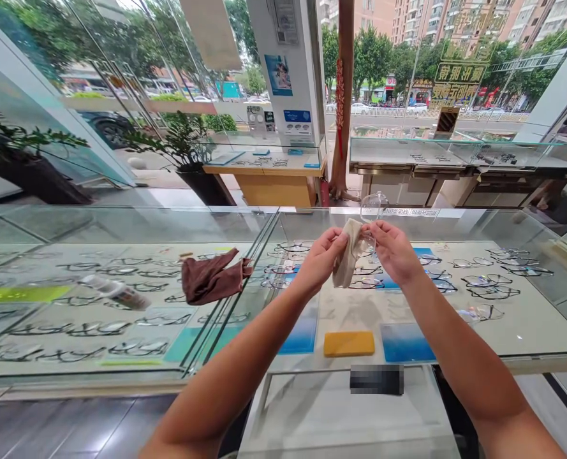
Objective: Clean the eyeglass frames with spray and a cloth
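Note:
Both my hands are raised over a glass display counter (455, 213). My left hand (324, 255) pinches a beige cleaning cloth (350, 258) that hangs down between the hands. My right hand (393, 248) is closed on a pair of clear-framed glasses (373, 207), whose lens sticks up above my fingers; the cloth is wrapped against the glasses. Inside the counter below lie rows of several spectacle frames (484, 280).
A brown cloth (211, 277) and a small spray bottle (115, 292) lie on the glass top to the left. A yellow pad (349, 343) sits inside the case near me. Potted plants (187, 143) and further counters (407, 156) stand beyond, by the shop windows.

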